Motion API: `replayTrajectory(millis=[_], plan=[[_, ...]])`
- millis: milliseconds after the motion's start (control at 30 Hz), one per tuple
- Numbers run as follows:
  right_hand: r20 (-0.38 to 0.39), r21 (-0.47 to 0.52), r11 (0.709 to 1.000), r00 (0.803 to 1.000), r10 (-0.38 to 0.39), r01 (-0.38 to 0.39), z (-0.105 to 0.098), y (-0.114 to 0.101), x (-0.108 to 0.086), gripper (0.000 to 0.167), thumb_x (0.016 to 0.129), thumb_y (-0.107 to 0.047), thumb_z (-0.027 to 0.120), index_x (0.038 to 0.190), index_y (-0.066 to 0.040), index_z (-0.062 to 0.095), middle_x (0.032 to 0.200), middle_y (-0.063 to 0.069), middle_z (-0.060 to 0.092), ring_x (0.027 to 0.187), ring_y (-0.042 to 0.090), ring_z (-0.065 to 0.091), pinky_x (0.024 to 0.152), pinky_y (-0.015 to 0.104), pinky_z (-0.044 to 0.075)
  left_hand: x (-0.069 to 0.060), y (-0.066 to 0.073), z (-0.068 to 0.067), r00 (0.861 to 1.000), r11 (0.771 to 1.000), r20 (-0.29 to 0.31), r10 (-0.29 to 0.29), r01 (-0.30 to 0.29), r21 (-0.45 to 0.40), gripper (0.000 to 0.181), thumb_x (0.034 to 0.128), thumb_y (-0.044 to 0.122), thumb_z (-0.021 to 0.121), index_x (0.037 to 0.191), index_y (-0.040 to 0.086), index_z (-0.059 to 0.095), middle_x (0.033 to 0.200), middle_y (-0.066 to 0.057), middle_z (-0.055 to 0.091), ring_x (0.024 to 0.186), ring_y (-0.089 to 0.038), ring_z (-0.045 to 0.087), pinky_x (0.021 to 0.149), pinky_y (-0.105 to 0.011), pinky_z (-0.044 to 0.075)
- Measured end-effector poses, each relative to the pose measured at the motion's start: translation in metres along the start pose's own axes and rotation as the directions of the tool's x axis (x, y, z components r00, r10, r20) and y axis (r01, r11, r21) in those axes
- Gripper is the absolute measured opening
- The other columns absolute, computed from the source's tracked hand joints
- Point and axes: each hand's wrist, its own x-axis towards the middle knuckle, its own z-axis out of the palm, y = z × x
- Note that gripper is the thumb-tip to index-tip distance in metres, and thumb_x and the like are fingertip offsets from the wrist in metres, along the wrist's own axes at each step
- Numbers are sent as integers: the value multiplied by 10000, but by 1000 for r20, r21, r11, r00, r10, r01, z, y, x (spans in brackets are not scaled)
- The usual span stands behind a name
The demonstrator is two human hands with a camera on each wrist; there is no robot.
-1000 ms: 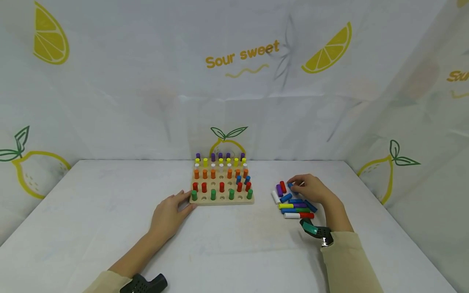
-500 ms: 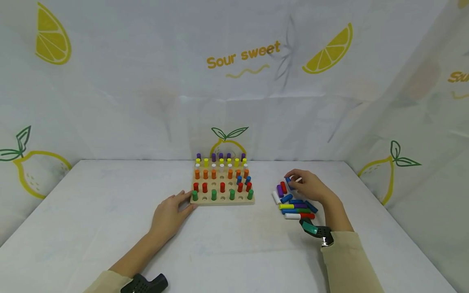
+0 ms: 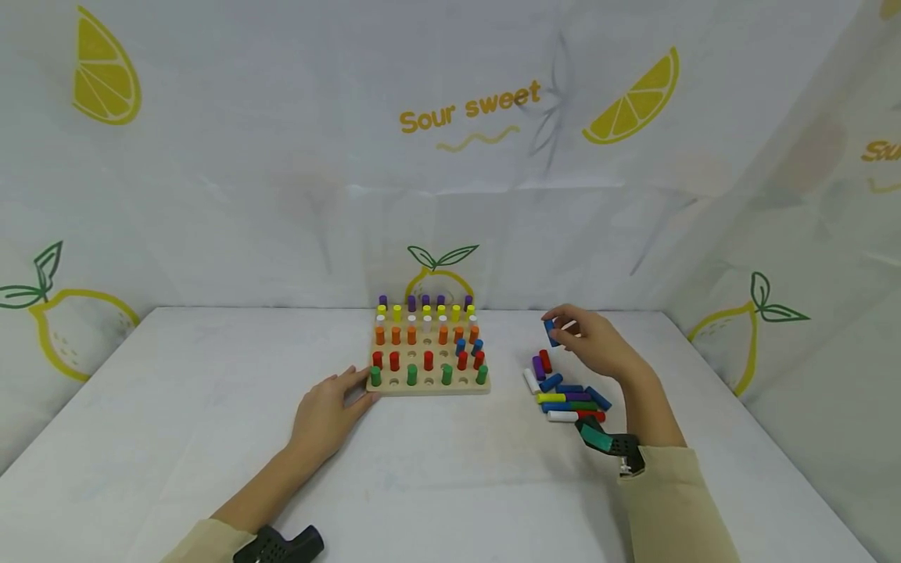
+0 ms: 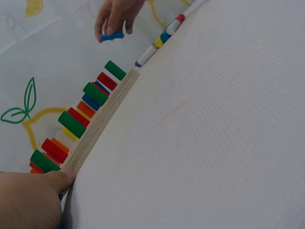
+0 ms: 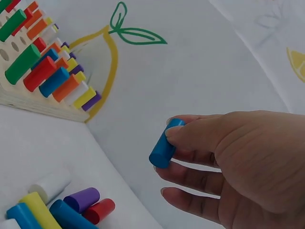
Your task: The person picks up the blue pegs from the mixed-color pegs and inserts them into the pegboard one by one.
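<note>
A wooden pegboard point(image 3: 456, 386) stands at the middle of the table, with rows of green, red, blue, orange, white, yellow and purple pegs upright in it and some bare holes. My left hand point(image 3: 325, 408) grips its front left corner, the thumb point(image 4: 61, 180) at the front edge. Right of the board, my right hand point(image 3: 597, 344) pinches a blue peg point(image 5: 164, 149) between thumb and fingers. That peg is raised and tilted, apart from the loose pegs. The other fingers of this hand are spread below it in the right wrist view.
Loose pegs lie in a group on the right of the table, among them a yellow peg point(image 3: 551, 398), a purple peg point(image 5: 83, 198) and a red peg point(image 5: 101, 211). A white cloth point(image 3: 450, 195) printed with lemons hangs behind the table.
My right hand has lifted the blue peg off the far end of the loose group, up and slightly left. The left hand stays at the board's corner.
</note>
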Motion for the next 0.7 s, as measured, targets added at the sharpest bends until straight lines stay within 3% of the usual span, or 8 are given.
replayTrajectory(millis=[467, 700], plan=[[-11, 62, 997, 999, -41, 41, -1, -24, 3, 301, 1051, -157, 540, 1331, -50, 563, 1194, 181, 642, 1052, 362, 671, 918, 498, 594, 1, 0, 2, 1000, 1000, -2, -2, 2, -17, 501, 910, 314, 754, 1346, 89, 653, 1396, -204, 610, 1305, -435, 584, 1065, -602, 481], [-33, 81, 996, 998, -45, 47, 7, -38, 9, 304, 1028, -152, 582, 1315, -52, 580, 1236, 182, 670, 1117, 344, 674, 919, 466, 609, 0, 0, 1, 1000, 1000, -2, -14, 14, -13, 495, 910, 308, 755, 1344, 91, 656, 1395, -205, 611, 1307, -433, 583, 1064, -603, 481]])
